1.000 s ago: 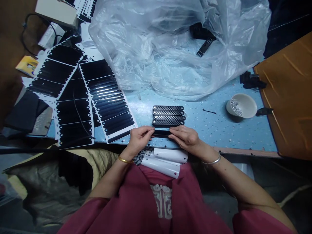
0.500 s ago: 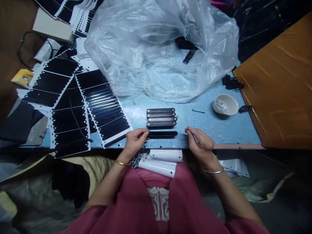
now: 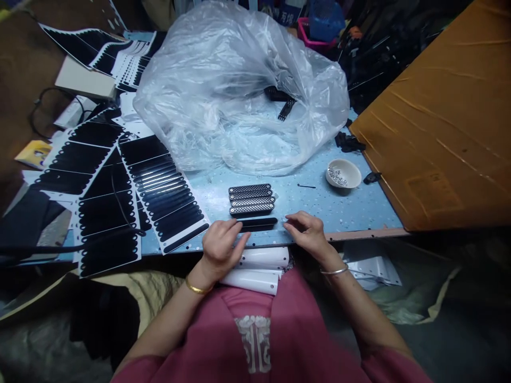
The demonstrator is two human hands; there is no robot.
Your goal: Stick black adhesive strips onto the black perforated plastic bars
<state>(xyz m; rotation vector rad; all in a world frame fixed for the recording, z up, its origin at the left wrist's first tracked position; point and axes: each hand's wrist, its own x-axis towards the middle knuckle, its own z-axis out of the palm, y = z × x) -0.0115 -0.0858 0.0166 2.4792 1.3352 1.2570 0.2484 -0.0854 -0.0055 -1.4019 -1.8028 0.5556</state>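
A black strip [image 3: 259, 224] lies at the table's front edge, just in front of a group of several patterned metal bars [image 3: 251, 199]. My left hand [image 3: 222, 246] is at the strip's left end, thumb spread away from the fingers, holding nothing that shows. Off the strip's right end, my right hand [image 3: 306, 232] has thumb and index finger apart with nothing between them. Sheets of black stickers [image 3: 163, 191] lie left of the bars. Rolled white pieces [image 3: 255, 276] rest on my lap.
A large clear plastic bag [image 3: 239, 90] covers the back of the table [image 3: 211, 183]. To the right are a white bowl of small metal parts [image 3: 344, 174], a thin black pin [image 3: 306, 186] and a big orange-brown box [image 3: 443, 122].
My left thumb and fingers have parted from their pinch at the strip's end. My right finger and thumb have spread wider. The camera view has shifted, moving the whole scene.
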